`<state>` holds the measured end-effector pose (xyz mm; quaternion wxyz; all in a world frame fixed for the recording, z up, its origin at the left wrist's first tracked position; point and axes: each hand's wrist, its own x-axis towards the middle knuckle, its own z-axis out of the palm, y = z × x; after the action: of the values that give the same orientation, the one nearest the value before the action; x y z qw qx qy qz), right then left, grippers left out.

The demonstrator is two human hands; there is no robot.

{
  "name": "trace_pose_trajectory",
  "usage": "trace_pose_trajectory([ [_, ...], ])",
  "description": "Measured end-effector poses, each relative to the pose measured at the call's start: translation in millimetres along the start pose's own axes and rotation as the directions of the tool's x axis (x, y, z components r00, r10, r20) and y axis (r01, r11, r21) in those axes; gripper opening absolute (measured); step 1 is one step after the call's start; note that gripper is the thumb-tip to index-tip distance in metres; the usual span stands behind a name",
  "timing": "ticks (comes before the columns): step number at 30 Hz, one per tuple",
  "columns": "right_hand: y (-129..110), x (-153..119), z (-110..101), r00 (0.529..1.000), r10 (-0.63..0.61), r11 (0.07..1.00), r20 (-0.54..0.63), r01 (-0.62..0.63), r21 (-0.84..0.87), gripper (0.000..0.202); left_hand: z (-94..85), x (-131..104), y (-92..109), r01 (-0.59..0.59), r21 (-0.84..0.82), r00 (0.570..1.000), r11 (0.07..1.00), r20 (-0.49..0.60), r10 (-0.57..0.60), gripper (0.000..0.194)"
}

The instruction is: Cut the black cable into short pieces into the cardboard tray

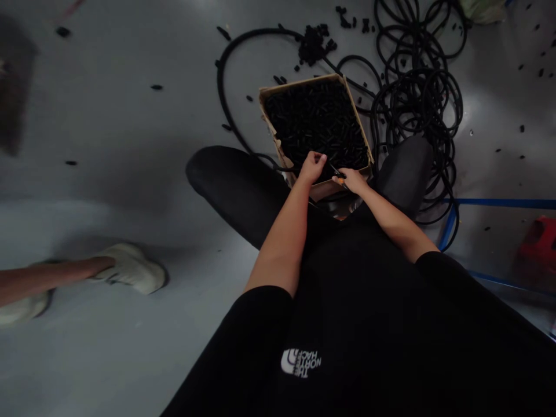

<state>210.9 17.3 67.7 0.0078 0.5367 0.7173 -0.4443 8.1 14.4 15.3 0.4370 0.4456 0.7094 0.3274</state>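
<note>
A cardboard box [356,116] full of short black tube pieces [317,116] stands between my bent legs. Over its near edge, my left hand [313,167] is closed, fingers pinched around the end of a long black hose [222,87]. The hose loops away to the left and round behind the box. Just to the right, my right hand [354,180] is wrapped around scissors [340,176] with orange on the handle. Their dark blades point toward my left fingertips. The exact spot where blades and hose come close is too dark to make out.
A tangled coil of black hose [417,98] lies on the grey floor at right. A heap of black pieces [313,43] sits behind the box, with others scattered. Another person's shoe [132,268] is at left. Blue floor tape [504,203] and a red object [538,243] lie right.
</note>
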Motion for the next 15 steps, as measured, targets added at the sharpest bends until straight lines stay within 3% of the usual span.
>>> trace_pose_trajectory([
  [3, 8, 9, 7, 0.994, 0.098, 0.941, 0.04, -0.106, 0.323, 0.04, -1.6, -2, -2, -0.03, 0.135, 0.994, 0.99, 0.106, 0.015, 0.022],
  [6, 12, 13, 13, 0.987, 0.149, 0.846, 0.057, -0.157, 0.51, 0.036, -0.4, -4, -2, -0.098, 0.191, 0.975, 0.977, 0.216, 0.055, 0.02],
  [9, 10, 11, 13, 0.99, 0.134, 0.831, 0.053, -0.142, 0.537, 0.042, 1.0, -4, 0, -0.105, 0.214, 0.967, 0.971, 0.25, 0.049, 0.023],
  [15, 0, 2, 2, 0.996, 0.081, 0.92, 0.041, -0.091, 0.381, 0.054, 5.1, -3, 2, -0.041, 0.413, 0.975, 0.91, 0.216, -0.054, 0.034],
])
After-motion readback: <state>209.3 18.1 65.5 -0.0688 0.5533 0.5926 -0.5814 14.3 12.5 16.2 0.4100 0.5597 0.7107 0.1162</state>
